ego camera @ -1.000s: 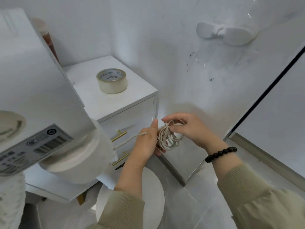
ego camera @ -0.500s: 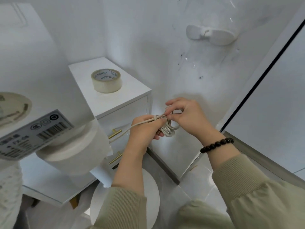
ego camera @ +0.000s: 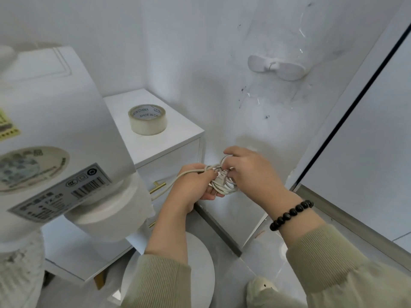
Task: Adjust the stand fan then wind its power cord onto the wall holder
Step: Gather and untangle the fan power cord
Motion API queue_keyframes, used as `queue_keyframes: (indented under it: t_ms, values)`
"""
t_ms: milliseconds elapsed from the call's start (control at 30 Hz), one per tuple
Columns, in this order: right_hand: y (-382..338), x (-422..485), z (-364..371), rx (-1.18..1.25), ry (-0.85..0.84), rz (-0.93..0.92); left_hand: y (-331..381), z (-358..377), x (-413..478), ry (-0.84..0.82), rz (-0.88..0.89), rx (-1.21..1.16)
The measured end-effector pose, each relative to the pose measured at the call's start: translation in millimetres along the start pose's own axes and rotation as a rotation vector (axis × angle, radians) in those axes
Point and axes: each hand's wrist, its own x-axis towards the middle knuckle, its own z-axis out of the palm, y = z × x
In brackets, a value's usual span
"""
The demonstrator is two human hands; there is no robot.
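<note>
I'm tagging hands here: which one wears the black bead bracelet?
The right hand: the bracelet circles its wrist. The left hand has a bare wrist. Both grip the power cord.

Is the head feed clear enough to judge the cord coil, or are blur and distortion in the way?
Head view: soft, even light; the power cord between the left hand and right hand is fairly sharp, with a faint shadow on the wall. Head view: the fan label at left is blurred; the wide angle bends the dark door edge at right.
</note>
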Motion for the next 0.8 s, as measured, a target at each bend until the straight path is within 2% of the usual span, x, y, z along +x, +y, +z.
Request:
queue_keyframes:
  t_ms: [133,200,400,500,567,633,700,800]
  values:
    - [5,-4,2,0.010,0.025,0.078,0,-4,4,0.076,0.036,0.065]
    - [7,-7,5,0.108,0.049,0.159,-3,-7,6,0.120,0.028,0.091]
    - [16,-8,6,1.020,0.143,0.639,1,-2,2,0.107,0.012,0.006]
    - [16,-14,5,1.360,0.143,0.788,3,2,-2,-0.026,0.021,-0.038]
    - [18,-18,5,1.508,0.139,0.808,3,6,-4,-0.091,0.017,-0.020]
    - [21,-20,2,1.580,0.113,0.779,4,12,-5,-0.036,0.032,-0.049]
    - [26,-21,-2,1.504,0.071,0.755,5,17,-7,0.047,0.033,-0.112]
    - [32,-25,-9,1.454,0.028,0.780,6,26,-9,0.057,-0.018,-0.270]
